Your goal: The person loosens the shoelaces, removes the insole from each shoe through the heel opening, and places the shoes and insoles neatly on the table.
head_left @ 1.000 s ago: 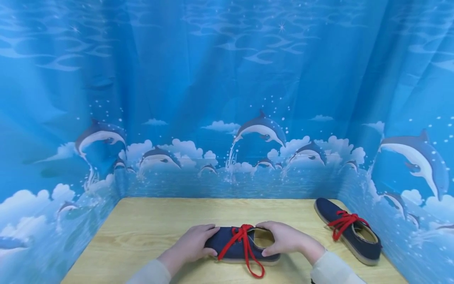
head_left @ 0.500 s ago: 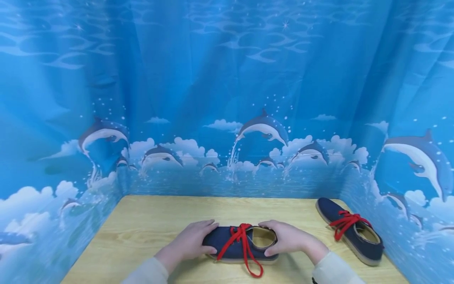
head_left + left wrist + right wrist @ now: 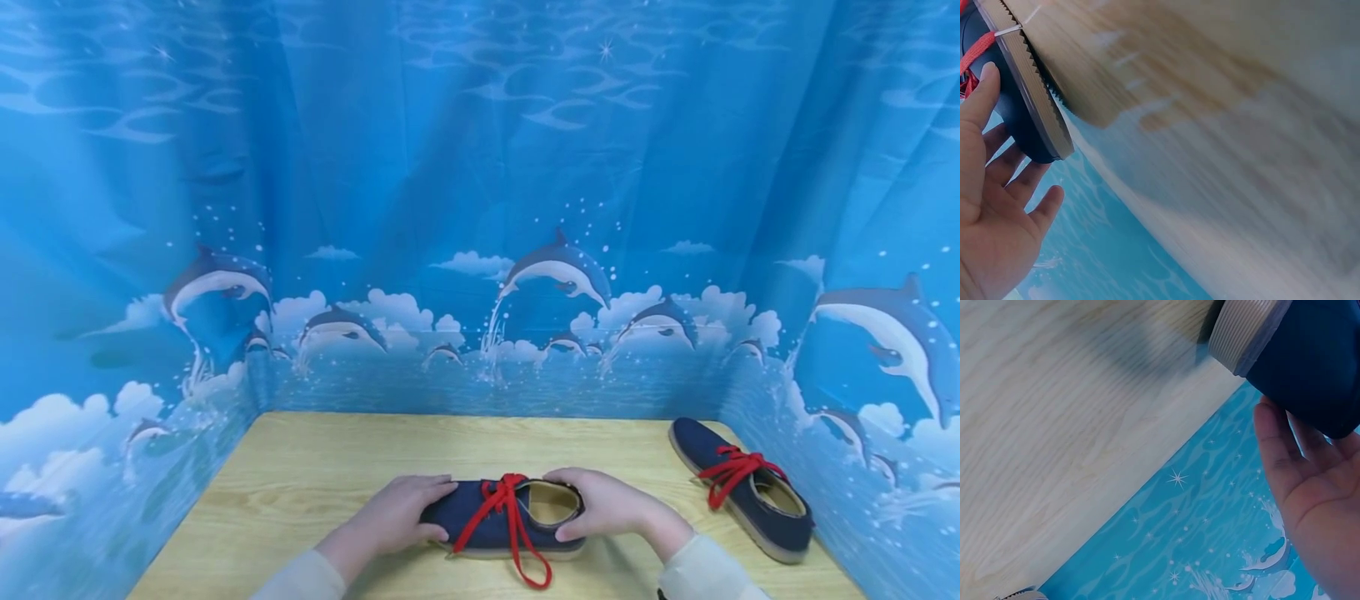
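A navy lace-up shoe [image 3: 459, 507] with a tan sole lies sideways on the table, toe to the left. Its red laces [image 3: 512, 481] are tied in a bow, and one loop hangs over the near side. My left hand [image 3: 390, 517] holds the toe, thumb on the near side and fingers on the far side. At the heel, my right hand [image 3: 603, 504] grips with the thumb near the opening's edge. The left wrist view shows the shoe's toe [image 3: 1016, 106] between thumb and fingers. In the right wrist view, fingers lie against the heel [image 3: 1310, 369]; the thumb is hidden.
A matching navy shoe [image 3: 701, 443] with red laces rests slantwise at the table's right edge. The wood-grain table [image 3: 315, 458] is bordered at the back and sides by a blue dolphin-print curtain [image 3: 450, 208].
The shoe has shifted slightly left between my hands, and my left hand has moved a little left too. The right hand stays at the heel.
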Motion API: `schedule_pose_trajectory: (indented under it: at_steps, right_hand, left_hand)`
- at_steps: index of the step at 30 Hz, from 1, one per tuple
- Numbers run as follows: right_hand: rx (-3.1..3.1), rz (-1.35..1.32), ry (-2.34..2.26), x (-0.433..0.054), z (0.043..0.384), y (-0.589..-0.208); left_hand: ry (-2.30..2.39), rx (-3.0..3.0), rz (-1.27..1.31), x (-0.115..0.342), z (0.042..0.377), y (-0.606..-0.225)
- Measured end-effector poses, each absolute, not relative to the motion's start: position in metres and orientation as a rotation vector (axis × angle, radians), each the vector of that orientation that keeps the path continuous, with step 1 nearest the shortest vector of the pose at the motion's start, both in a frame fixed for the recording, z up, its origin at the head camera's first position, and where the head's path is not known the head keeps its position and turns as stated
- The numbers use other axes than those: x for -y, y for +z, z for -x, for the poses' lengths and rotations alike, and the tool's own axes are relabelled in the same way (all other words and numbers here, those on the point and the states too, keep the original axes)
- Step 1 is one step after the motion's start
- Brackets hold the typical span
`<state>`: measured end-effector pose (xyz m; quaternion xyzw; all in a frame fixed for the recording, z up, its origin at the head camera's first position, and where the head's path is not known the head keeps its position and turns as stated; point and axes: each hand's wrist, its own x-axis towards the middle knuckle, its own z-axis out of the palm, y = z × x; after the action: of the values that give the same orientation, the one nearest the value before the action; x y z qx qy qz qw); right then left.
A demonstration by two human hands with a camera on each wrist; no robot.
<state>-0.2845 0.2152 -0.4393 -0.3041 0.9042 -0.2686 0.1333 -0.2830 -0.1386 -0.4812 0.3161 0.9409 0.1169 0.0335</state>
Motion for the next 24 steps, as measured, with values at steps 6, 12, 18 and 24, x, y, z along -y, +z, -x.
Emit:
schedule_pose_trajectory:
  at_steps: [6, 12, 18, 24]
  right_hand:
    - [-2.621, 0.877, -0.772, -0.213, 0.285, -0.439]
    - [-2.613, 0.864, -0.812, -0.209, 0.292, -0.429]
    - [-2.713, 0.871, -0.837, -0.190, 0.299, -0.420]
    - [-2.780, 0.879, -0.843, -0.165, 0.305, -0.417]
  left_hand:
    - [0.383, -2.899, -0.936, 0.141, 0.282, -0.483]
    - [0.422, -2.883, -0.910, 0.140, 0.282, -0.478]
    - [0.429, -2.851, -0.917, 0.138, 0.283, -0.477]
    - [0.423, -2.838, -0.913, 0.137, 0.283, -0.477]
